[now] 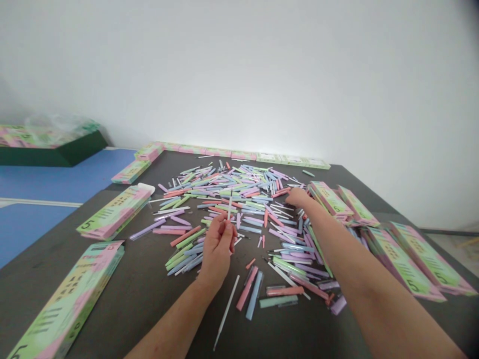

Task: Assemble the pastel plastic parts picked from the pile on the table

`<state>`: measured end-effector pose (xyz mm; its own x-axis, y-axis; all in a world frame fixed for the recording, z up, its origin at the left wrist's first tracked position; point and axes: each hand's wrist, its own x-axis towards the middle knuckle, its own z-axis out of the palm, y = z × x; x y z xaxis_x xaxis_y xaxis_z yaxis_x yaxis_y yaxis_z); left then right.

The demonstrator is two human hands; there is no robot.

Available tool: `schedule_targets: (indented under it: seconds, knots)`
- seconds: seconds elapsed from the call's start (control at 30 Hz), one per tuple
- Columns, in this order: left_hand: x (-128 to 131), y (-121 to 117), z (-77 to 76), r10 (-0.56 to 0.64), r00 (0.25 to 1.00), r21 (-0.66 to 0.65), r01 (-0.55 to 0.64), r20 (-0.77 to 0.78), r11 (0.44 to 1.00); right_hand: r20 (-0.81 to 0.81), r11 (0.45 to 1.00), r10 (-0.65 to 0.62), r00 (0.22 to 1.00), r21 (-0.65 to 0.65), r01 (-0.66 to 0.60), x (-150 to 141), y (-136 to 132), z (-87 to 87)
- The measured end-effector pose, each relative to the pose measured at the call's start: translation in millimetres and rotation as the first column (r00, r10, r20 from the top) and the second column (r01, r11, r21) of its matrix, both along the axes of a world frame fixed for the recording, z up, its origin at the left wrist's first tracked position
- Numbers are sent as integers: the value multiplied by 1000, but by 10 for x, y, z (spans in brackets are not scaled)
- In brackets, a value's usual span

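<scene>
At the near edge of the dark table, the left hand holds a thin white stick upright, its fingers closed in a tight pinch around the stick's lower part. Farther out, the right hand reaches over the far side of a loose heap of pastel sticks, fingers curled down among them; whether they have hold of anything, I can't tell. The sticks look light, stiff and smooth, apt to roll or slide, so a fingertip pinch around the shaft would probably suit them best. Another white stick lies apart, near the table's edge. Flat green-and-pink packets are stacked to both sides and lined along the far edge. Beyond, to the left, are a blue surface and a dark green box.
</scene>
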<state>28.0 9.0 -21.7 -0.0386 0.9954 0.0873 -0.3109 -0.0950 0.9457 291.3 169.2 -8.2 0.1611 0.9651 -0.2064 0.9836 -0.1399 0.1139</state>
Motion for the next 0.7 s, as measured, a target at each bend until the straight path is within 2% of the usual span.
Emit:
schedule_targets:
  seconds: [0.2,0.33,0.47,0.57,0.7]
  knots:
    - [3,-19,25,-12,999,23,13,-51,1000,-67,996,-83,994,-33,81,-57,-19,58]
    - [18,-37,13,-75,991,34,79,-115,996,-146,989,-124,982,56,133,-90,-103,45]
    - [31,-48,-23,-147,968,67,163,-204,984,-302,967,-102,948,191,165,-142,-261,110]
    - [35,-54,-35,-206,943,77,233,-260,969,-469,940,-22,883,292,178,-260,-443,228]
    - [42,-63,-37,-244,917,92,285,-315,954,-666,897,128,735,395,201,-542,-855,376]
